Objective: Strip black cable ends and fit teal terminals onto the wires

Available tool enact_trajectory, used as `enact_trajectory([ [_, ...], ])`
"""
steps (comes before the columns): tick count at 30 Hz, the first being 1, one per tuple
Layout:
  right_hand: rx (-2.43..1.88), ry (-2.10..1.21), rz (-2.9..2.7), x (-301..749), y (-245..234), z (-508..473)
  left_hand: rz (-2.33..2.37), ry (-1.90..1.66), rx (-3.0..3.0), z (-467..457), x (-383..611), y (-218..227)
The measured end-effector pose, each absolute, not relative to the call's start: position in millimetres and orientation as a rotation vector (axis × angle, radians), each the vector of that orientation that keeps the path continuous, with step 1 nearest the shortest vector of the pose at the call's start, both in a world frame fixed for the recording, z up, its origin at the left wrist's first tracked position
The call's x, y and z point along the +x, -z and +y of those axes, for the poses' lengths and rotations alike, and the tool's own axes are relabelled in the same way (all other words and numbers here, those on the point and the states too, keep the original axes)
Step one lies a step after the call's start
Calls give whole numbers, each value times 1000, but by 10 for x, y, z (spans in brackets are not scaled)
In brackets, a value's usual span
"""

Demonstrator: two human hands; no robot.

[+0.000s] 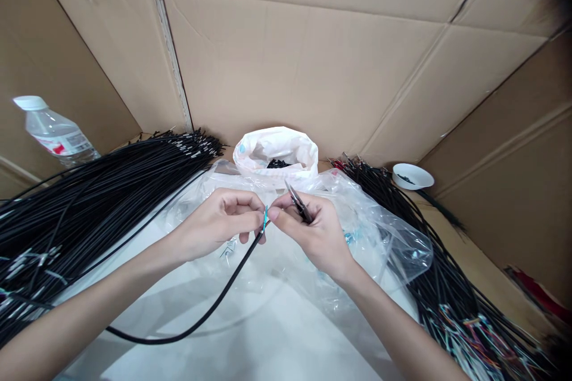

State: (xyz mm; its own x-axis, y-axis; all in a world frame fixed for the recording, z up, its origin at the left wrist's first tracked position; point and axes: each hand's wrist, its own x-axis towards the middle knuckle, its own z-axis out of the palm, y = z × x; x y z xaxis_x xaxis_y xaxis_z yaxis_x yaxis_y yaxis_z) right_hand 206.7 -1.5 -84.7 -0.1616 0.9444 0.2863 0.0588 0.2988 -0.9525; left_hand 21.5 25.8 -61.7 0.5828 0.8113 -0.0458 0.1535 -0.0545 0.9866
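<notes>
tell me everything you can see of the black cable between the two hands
The black cable looks smooth and flexible, with a plastic or rubbery jacket. Thin teal strands show at its upper end, at the fingertips of the left hand; the right hand is close by, contact unclear. It curves down over the white surface and disappears behind the left forearm.

I can see a water bottle (58, 128) with a white cap (31, 102) and a red-and-white label (67, 144) on the left, cardboard walls (304, 65) across the back and both sides, plus some red thing (543, 296) low on the right, too blurry to name. Crumpled clear plastic (409, 250) covers part of the white tabletop (250, 342).
</notes>
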Motion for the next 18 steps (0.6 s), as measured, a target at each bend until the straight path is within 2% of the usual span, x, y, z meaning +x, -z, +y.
enact_trajectory([
  [8,-893,-1179,-1500,2134,874,101,851,-770,1649,272,225,615],
  [13,-877,-1223,-1441,2103,918,105,968,-994,1987,199,175,590],
  [18,-850,-1301,-1376,2080,899,50,873,-980,2291,221,14,543],
])
